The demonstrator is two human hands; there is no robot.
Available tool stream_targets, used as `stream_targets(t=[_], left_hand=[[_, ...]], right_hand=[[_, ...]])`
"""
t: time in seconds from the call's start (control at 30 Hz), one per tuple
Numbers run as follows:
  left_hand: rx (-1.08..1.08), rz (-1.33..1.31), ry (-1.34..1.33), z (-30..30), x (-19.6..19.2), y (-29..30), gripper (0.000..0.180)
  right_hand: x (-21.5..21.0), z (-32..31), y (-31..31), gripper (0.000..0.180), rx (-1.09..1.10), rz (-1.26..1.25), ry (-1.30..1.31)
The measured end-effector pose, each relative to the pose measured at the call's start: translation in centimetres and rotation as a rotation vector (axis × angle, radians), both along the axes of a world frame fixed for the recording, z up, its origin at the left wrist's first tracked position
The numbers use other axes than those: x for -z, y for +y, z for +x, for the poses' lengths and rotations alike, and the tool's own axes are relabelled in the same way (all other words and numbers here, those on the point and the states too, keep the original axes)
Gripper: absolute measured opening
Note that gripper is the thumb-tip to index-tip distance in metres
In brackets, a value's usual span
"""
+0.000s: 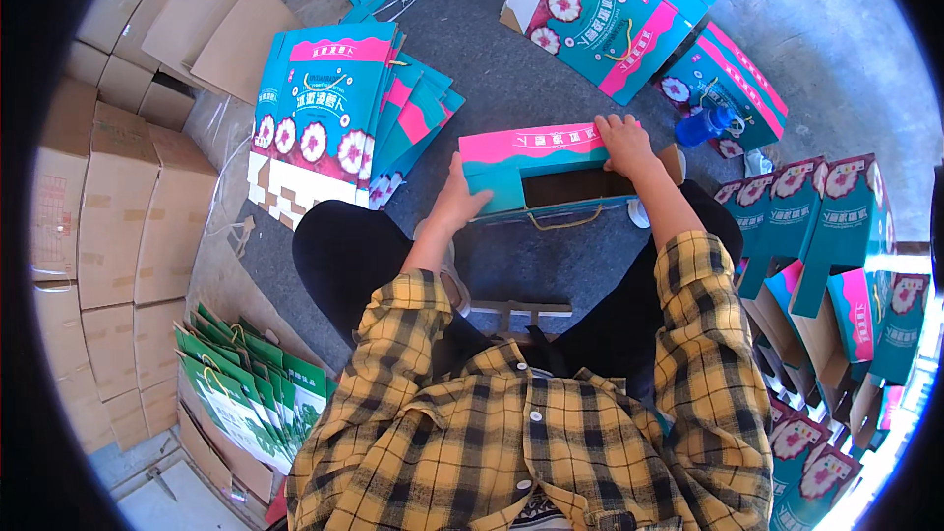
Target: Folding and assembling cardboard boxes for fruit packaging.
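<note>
Between my knees, a teal and pink cardboard gift box [501,183] lies lengthwise, its long opening facing up toward me and showing the brown inside. My left hand [458,201] clasps the box's left end, thumb on the near teal panel and fingers at the end face. At the right end, my right hand [625,146] grips the pink panel, fingers bent over it beside the opening. A yellow cord handle [565,223] hangs from the box's near side. A brown flap sticks out past the right end.
Flat printed cartons [320,103] lie stacked at the left, with another stack [600,10] at the back right. A blue bottle [700,126] stands near a finished-looking box [733,84]. Assembled boxes [821,211] crowd the right. Brown cartons [123,202] and green bags [246,379] line the left.
</note>
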State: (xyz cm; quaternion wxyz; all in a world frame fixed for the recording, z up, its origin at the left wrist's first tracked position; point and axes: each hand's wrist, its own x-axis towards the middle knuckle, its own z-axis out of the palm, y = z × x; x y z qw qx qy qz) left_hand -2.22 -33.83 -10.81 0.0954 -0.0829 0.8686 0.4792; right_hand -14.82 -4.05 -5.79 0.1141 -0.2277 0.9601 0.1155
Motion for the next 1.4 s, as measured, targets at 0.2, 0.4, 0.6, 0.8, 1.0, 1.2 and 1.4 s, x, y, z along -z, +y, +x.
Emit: stream_targets(t=[0.2, 0.4, 0.6, 0.8, 1.0, 1.2, 1.4], left_hand=[[0.028, -0.194, -0.05, 0.2, 0.0, -0.1, 0.108], [0.045, -0.217, -0.06, 0.7, 0.5, -0.7, 0.109], [0.052, -0.175, 0.004, 0.0, 1.0, 0.0, 0.11], [0.064, -0.03, 0.001, 0.5, 2.0, -1.5, 0.096], [0.014, 0.264, -0.527, 0.1, 0.2, 0.3, 0.076], [-0.065, 0.306, -0.483, 0.1, -0.4, 1.1, 0.07], [-0.037, 0.089, 0.343, -1.2, -4.8, 3.1, 0.063]], right_hand=[[0.2, 0.5, -0.2, 0.099, -0.008, -0.033, 0.023], [-2.2, -0.8, 2.8, 0.053, 0.145, -0.332, -0.019], [-3.1, -2.7, 12.2, 0.03, 0.622, -0.609, -0.318], [-1.4, 1.4, 6.2, 0.059, 0.667, -0.44, -0.496], [-0.7, 1.6, 9.0, 0.081, 0.615, -0.397, -0.509], [-0.8, 1.9, 10.3, 0.084, 0.541, -0.445, -0.564], [-8.7, 4.6, 10.3, 0.078, 0.526, -0.736, 0.106]])
